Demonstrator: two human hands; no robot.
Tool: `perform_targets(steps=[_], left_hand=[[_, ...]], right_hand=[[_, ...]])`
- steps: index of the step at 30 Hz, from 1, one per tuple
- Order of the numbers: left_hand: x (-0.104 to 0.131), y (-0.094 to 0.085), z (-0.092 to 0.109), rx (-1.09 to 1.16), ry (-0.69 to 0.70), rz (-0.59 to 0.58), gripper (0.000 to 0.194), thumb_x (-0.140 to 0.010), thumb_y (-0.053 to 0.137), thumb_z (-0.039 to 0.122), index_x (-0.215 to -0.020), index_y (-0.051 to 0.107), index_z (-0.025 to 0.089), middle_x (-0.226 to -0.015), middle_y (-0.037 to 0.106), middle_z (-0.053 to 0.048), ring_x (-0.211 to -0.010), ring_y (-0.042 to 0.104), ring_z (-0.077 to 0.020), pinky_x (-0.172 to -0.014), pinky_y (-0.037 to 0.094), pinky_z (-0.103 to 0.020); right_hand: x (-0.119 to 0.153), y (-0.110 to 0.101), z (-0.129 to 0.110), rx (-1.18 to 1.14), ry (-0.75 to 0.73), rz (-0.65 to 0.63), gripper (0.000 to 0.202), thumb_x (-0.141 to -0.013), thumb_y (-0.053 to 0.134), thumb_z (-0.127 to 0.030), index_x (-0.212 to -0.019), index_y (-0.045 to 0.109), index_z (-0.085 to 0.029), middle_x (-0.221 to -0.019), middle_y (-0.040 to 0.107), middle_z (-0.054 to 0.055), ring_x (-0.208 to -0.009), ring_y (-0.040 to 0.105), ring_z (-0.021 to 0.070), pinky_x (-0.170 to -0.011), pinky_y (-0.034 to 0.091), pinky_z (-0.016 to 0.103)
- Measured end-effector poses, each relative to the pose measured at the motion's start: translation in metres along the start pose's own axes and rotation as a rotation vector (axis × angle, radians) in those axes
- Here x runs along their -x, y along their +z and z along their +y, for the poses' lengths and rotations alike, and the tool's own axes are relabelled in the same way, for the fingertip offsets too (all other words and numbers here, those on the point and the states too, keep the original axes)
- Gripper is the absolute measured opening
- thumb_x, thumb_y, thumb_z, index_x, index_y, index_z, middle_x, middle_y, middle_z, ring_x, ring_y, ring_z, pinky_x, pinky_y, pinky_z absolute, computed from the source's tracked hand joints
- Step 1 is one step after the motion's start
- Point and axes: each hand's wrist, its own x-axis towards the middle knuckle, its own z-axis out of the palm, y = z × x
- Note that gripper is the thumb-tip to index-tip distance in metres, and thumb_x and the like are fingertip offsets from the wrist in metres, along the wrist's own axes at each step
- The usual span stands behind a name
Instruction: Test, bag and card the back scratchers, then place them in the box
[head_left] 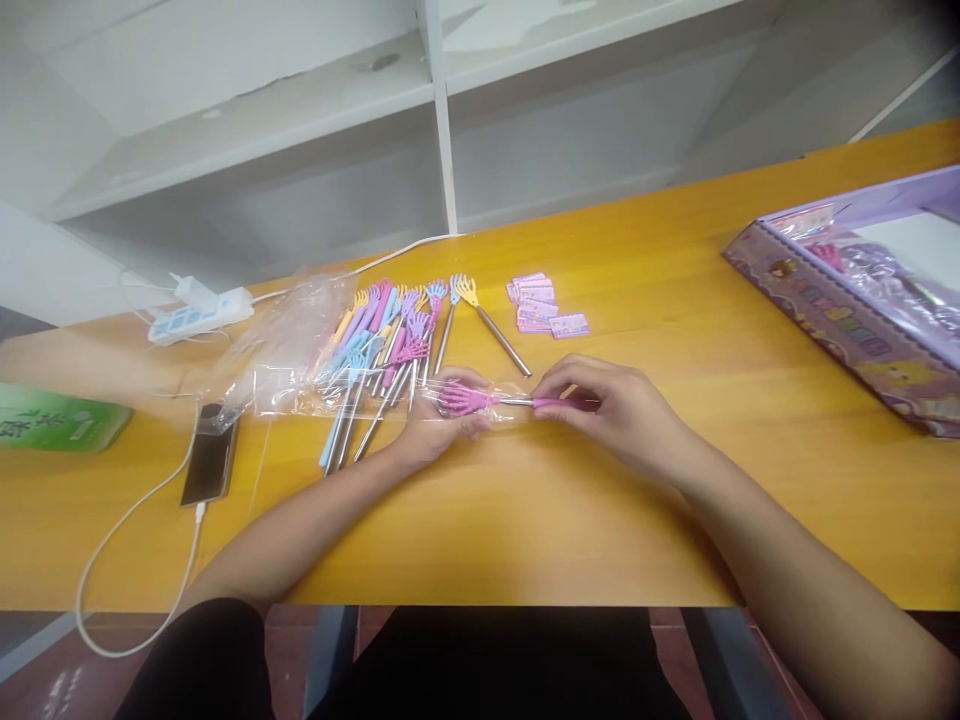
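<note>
A pink back scratcher [480, 401] with a claw head and metal shaft lies across the yellow table [675, 290], partly inside a clear plastic sleeve [450, 398]. My left hand [435, 425] grips the sleeve around the claw end. The pink handle end is pinched in my right hand [615, 410]. Just behind my left hand lies a pile of several pastel back scratchers [382, 345]. A yellow-headed scratcher [491, 325] lies apart from the pile to its right.
A stack of small pink cards [540, 305] lies behind my hands. Clear plastic bags [277, 350], a phone [210, 465] on a white cable, a power strip [199, 310] and a green packet [56, 418] sit left. A purple display box [862, 300] stands far right.
</note>
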Motion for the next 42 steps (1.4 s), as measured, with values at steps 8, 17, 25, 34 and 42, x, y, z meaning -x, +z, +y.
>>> perform_targets(steps=[8, 17, 25, 34, 42], left_hand=[[-0.003, 0.004, 0.004, 0.007, -0.112, -0.12, 0.048, -0.072, 0.094, 0.047, -0.102, 0.069, 0.019, -0.071, 0.068, 0.003, -0.05, 0.058, -0.0106, -0.054, 0.046, -0.026], [-0.008, 0.002, 0.0, 0.24, -0.078, 0.009, 0.045, -0.077, 0.094, 0.042, -0.104, 0.067, 0.019, -0.06, 0.055, 0.008, -0.052, 0.05, -0.0067, -0.056, 0.037, -0.022], [-0.01, 0.002, 0.007, 0.371, -0.076, 0.083, 0.045, -0.075, 0.096, 0.035, -0.106, 0.067, 0.018, -0.062, 0.052, 0.009, -0.053, 0.046, -0.0048, -0.057, 0.035, -0.022], [-0.005, 0.004, 0.002, 0.22, -0.118, -0.013, 0.051, -0.072, 0.097, 0.041, -0.105, 0.066, 0.017, -0.066, 0.059, 0.007, -0.051, 0.049, -0.0055, -0.053, 0.033, -0.023], [-0.01, 0.003, 0.002, 0.328, -0.062, 0.069, 0.05, -0.071, 0.098, 0.038, -0.105, 0.068, 0.018, -0.068, 0.054, 0.008, -0.051, 0.044, -0.0031, -0.053, 0.036, -0.021]], right_hand=[[0.006, 0.021, -0.01, 0.039, -0.073, 0.105, 0.019, -0.101, 0.069, -0.042, -0.091, 0.07, -0.025, -0.092, 0.073, 0.006, -0.079, 0.069, 0.0209, -0.066, 0.058, 0.034], [0.01, -0.013, -0.008, -0.038, 0.166, -0.35, 0.028, -0.096, 0.071, -0.043, -0.117, 0.065, -0.025, -0.11, 0.075, 0.006, -0.091, 0.072, 0.0227, -0.078, 0.06, 0.036], [0.007, -0.024, -0.005, -0.132, 0.097, -0.179, 0.02, -0.1, 0.068, -0.044, -0.106, 0.069, -0.025, -0.11, 0.073, 0.008, -0.091, 0.072, 0.0222, -0.079, 0.061, 0.037], [0.005, 0.016, -0.008, -0.026, -0.208, 0.024, 0.011, -0.103, 0.064, -0.027, -0.109, 0.073, -0.026, -0.106, 0.069, 0.009, -0.089, 0.068, 0.0206, -0.073, 0.059, 0.035], [0.004, -0.011, -0.008, -0.121, -0.119, -0.083, 0.016, -0.105, 0.06, -0.026, -0.114, 0.073, -0.028, -0.117, 0.071, 0.008, -0.104, 0.072, 0.0221, -0.084, 0.061, 0.036]])
